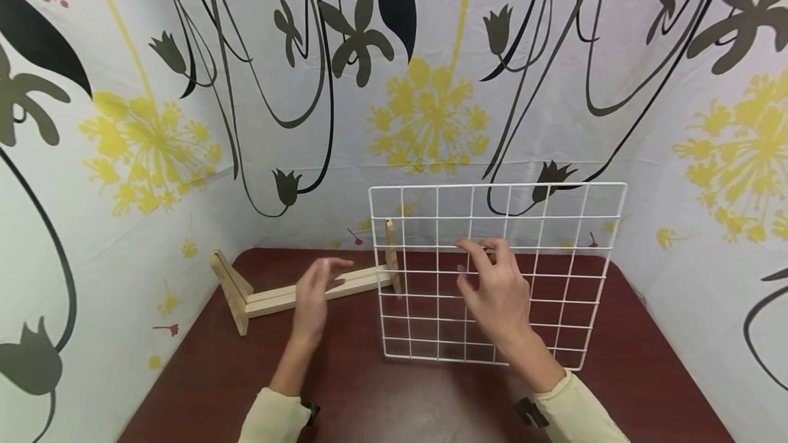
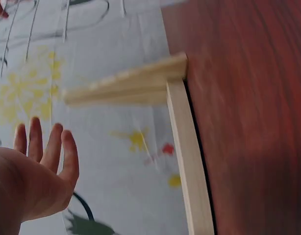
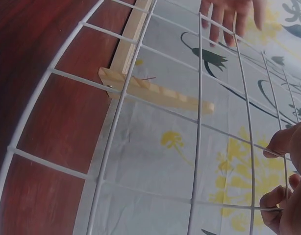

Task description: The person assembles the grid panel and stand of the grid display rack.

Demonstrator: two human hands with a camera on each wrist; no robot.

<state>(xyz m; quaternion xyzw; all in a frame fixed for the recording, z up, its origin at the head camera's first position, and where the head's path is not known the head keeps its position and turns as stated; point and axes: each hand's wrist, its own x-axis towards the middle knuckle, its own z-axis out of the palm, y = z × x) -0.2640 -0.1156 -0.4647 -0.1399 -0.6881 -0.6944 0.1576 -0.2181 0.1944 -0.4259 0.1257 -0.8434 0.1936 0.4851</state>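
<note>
A white wire grid panel [image 1: 492,186] stands upright on the dark wooden table [image 1: 382,395], right of centre. My right hand [image 1: 492,286] is at the near face of the grid and pinches its wires, fingers [image 3: 283,144] curled round them. My left hand [image 1: 314,292] hovers open, fingers straight, holding nothing, just in front of a pale wooden stand [image 1: 277,299]. The stand is a long bar with an upright post at each end. In the left wrist view the open left hand [image 2: 37,171] is beside the stand's bar [image 2: 187,161]. Through the grid [image 3: 197,122] the stand [image 3: 155,93] shows behind it.
Flower-printed curtain walls [image 1: 154,142] close in the table on the left, back and right. The stand's right post [image 1: 390,251] sits just behind the grid's left edge. Bare tabletop lies in front of both hands.
</note>
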